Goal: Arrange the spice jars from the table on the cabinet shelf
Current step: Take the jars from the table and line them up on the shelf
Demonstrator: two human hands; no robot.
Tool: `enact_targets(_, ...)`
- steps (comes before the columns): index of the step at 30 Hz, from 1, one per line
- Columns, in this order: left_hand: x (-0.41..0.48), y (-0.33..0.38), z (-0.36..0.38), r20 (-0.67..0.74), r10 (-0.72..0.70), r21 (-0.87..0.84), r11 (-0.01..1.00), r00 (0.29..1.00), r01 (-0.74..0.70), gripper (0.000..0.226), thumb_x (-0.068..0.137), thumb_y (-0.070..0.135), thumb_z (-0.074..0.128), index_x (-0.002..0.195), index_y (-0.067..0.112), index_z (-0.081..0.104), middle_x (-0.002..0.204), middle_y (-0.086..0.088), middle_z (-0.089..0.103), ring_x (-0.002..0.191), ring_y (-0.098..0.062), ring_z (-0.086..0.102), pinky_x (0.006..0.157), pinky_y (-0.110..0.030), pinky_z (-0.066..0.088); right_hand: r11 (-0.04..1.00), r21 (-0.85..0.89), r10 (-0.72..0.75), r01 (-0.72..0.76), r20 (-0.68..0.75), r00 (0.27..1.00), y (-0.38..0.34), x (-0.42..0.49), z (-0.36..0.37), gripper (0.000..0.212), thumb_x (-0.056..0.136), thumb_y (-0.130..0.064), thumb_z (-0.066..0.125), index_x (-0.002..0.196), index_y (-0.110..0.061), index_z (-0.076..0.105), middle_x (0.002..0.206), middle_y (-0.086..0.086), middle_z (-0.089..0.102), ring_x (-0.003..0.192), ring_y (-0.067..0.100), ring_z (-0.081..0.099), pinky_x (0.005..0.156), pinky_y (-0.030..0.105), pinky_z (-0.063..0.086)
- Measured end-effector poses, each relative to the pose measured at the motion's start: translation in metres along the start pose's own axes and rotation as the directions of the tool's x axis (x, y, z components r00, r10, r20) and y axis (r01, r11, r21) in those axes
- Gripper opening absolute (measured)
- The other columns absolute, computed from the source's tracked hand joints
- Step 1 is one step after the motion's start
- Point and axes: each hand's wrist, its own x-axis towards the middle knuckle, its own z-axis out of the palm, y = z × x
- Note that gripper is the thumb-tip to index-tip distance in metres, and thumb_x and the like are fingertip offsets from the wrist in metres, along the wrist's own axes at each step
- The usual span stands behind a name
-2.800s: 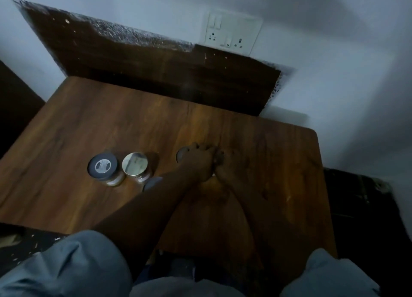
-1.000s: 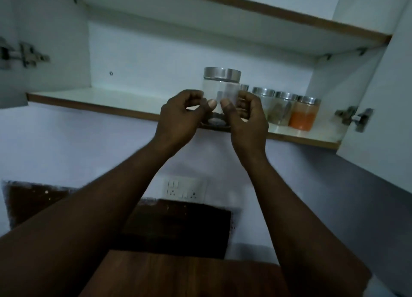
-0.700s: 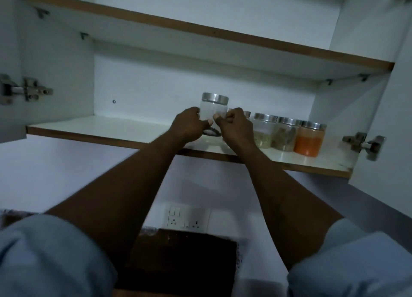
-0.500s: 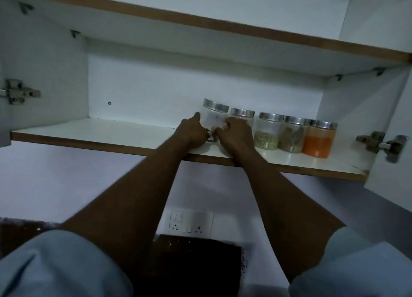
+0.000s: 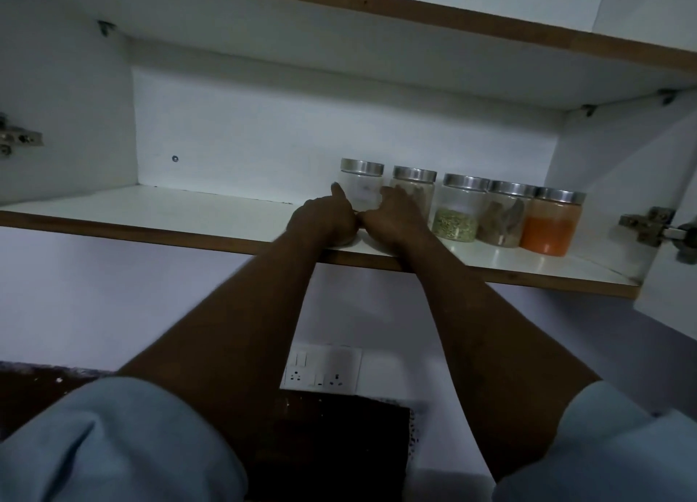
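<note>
Placing step, we judge: the clear glass jar with a steel lid (image 5: pixel 364 192) stands on the white cabinet shelf (image 5: pixel 151 215), at the nine o'clock end of the row. Both hands cup its base — the left hand (image 5: pixel 324 220) with thumb raised, the right hand (image 5: pixel 392 218) curled round it. It looks nearly empty in this dimness. Toward three o'clock: tan-filled jar (image 5: pixel 422 196), green-seed jar (image 5: pixel 456 222), brown-bark jar (image 5: pixel 503 224), orange-powder jar (image 5: pixel 550 226). Next, we release without nudging the neighbour.

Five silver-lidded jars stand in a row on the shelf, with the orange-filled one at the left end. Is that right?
No. The head view shows the orange-filled jar at the right end of the row on the shelf; a clear jar stands at the left end.
</note>
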Motion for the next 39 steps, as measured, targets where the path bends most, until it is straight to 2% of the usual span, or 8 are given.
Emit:
enact_targets(5, -0.007, -0.002, 0.004, -0.141, -0.037, -0.032, 0.999, 0.989, 0.033, 0.079, 0.096, 0.044, 0.055, 0.156, 0.006, 0.02, 0.14, -0.023, 0.056, 0.13, -0.041, 0.051, 0.101, -0.047, 0.044, 0.999, -0.032, -0.021, 0.018, -0.113, 0.993, 0.001, -0.008, 0.0, 0.082, 0.076, -0.051, 0.076, 0.142, -0.008, 0.051, 0.147, 0.014, 0.052, 0.133, 0.033, 0.051, 0.097, 0.037, 0.045)
enact_targets(8, -0.018, -0.004, 0.004, -0.27, -0.014, -0.076, 0.997, 0.963, -0.007, 0.055, 0.091, 0.044, 0.063, 0.126, 0.006, 0.044, 0.122, -0.019, 0.063, 0.115, -0.039, 0.059, 0.088, -0.045, 0.048, 0.996, -0.04, -0.087, 0.079, -0.267, 0.96, 0.0, -0.022, -0.001, 0.048, 0.079, -0.042, 0.074, 0.116, -0.015, 0.062, 0.111, 0.006, 0.068, 0.105, 0.025, 0.063, 0.076, 0.03, 0.043)
enact_targets(12, -0.05, -0.004, -0.005, -0.249, 0.044, -0.078, 0.995, 0.968, -0.065, 0.041, 0.087, 0.035, 0.067, 0.117, 0.012, 0.053, 0.109, -0.01, 0.068, 0.103, -0.031, 0.064, 0.078, -0.036, 0.047, 0.965, 0.025, -0.244, 0.26, -0.263, 0.933, -0.009, -0.049, -0.013, 0.004, 0.086, -0.019, 0.067, 0.089, -0.017, 0.066, 0.08, -0.004, 0.067, 0.077, 0.014, 0.064, 0.08, 0.038, 0.055)
enact_targets(20, -0.171, -0.04, 0.005, -0.4, 0.249, -0.352, 0.847, 0.882, -0.399, 0.033, 0.084, 0.016, 0.074, 0.116, 0.017, 0.066, 0.112, 0.006, 0.072, 0.103, -0.001, 0.064, 0.084, -0.018, 0.054, 0.904, 0.281, -0.229, 0.323, -0.318, 0.92, -0.024, -0.157, 0.014, 0.005, 0.087, -0.019, 0.069, 0.088, -0.022, 0.066, 0.076, -0.013, 0.066, 0.074, 0.002, 0.064, 0.065, 0.02, 0.053)
enact_targets(25, -0.258, -0.087, 0.056, -0.326, 0.206, -0.318, 0.895, 0.923, -0.313, 0.036, 0.084, 0.009, 0.068, 0.119, 0.017, 0.064, 0.106, 0.002, 0.071, 0.1, -0.017, 0.064, 0.088, -0.041, 0.055, 0.922, 0.328, -0.173, 0.207, -0.13, 0.976, -0.015, -0.252, 0.076, 0.007, 0.086, -0.022, 0.068, 0.084, -0.028, 0.067, 0.078, -0.015, 0.069, 0.075, 0.002, 0.065, 0.071, 0.034, 0.057)
enact_targets(32, -0.37, -0.162, 0.131, -0.001, 0.076, -0.301, 0.951, 0.997, -0.073, 0.034, 0.087, 0.018, 0.068, 0.12, 0.018, 0.066, 0.106, -0.006, 0.074, 0.093, -0.028, 0.07, 0.078, -0.036, 0.055, 0.955, 0.28, -0.152, 0.093, 0.198, 0.968, 0.029, -0.373, 0.163, 0.007, 0.082, -0.027, 0.071, 0.079, -0.022, 0.067, 0.071, -0.008, 0.069, 0.067, 0.008, 0.065, 0.066, 0.034, 0.056)
enact_targets(35, -0.416, -0.19, 0.166, 0.109, 0.036, -0.229, 0.973, 0.993, -0.01, 0.033, 0.086, 0.022, 0.07, 0.119, 0.019, 0.069, 0.108, -0.004, 0.074, 0.094, -0.022, 0.07, 0.082, -0.034, 0.053, 0.978, 0.206, -0.066, -0.02, 0.401, 0.914, 0.047, -0.421, 0.203, 0.018, 0.083, -0.033, 0.061, 0.084, -0.018, 0.07, 0.079, 0.0, 0.071, 0.078, 0.023, 0.068, 0.071, 0.036, 0.054)
enact_targets(39, -0.475, -0.225, 0.213, 0.299, -0.036, -0.06, 0.997, 0.954, 0.057, 0.027, 0.088, 0.025, 0.069, 0.113, 0.016, 0.069, 0.105, -0.008, 0.073, 0.094, -0.026, 0.069, 0.073, -0.022, 0.03, 1.0, -0.015, -0.004, 0.021, 0.697, 0.717, 0.066, -0.479, 0.243, 0.023, 0.089, -0.035, 0.059, 0.102, -0.019, 0.069, 0.095, 0.006, 0.071, 0.091, 0.028, 0.068, 0.077, 0.037, 0.052)
